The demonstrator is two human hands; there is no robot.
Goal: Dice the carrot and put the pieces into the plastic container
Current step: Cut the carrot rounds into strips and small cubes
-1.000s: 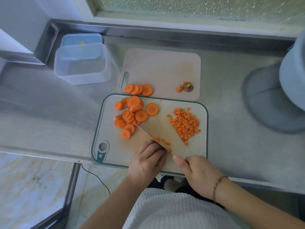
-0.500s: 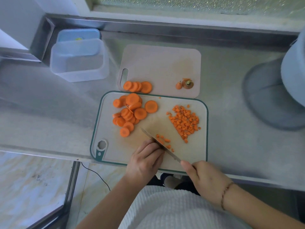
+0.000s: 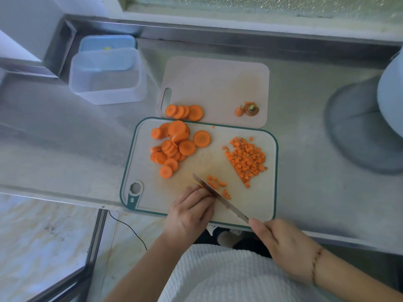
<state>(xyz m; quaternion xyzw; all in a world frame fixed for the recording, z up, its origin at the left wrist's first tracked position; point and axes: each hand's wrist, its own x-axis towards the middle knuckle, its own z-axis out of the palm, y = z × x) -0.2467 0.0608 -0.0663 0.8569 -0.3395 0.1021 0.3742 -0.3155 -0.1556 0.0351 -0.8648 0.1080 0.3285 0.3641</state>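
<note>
1. Countertop (image 3: 65, 162) of pale steel carries everything in the scene, with a grey round base (image 3: 359, 131) standing well to the right of the green-rimmed cutting board (image 3: 257, 205).
2. A clear plastic container (image 3: 106, 86) sits up and to the left of the green-rimmed cutting board, apart from it, with a blue lid (image 3: 104, 42) behind it.
3. A plain beige cutting board (image 3: 218, 83) lies just behind the green-rimmed one and bears a short row of carrot slices (image 3: 185, 111) and the carrot's cut-off ends (image 3: 247, 110).
4. On the green-rimmed board's left half lies a heap of carrot rounds (image 3: 174, 147); on its right half, a pile of diced carrot (image 3: 247, 159).
5. The right hand (image 3: 285, 247), just off the board's near edge, is wrapped around the handle of a knife (image 3: 220, 198) whose blade angles across the board's near middle.
6. The left hand (image 3: 189, 212), fingers curled, presses down on carrot beside the blade; what it holds is mostly hidden.
7. A few fresh carrot bits (image 3: 218, 185) lie just right of the blade.
</note>
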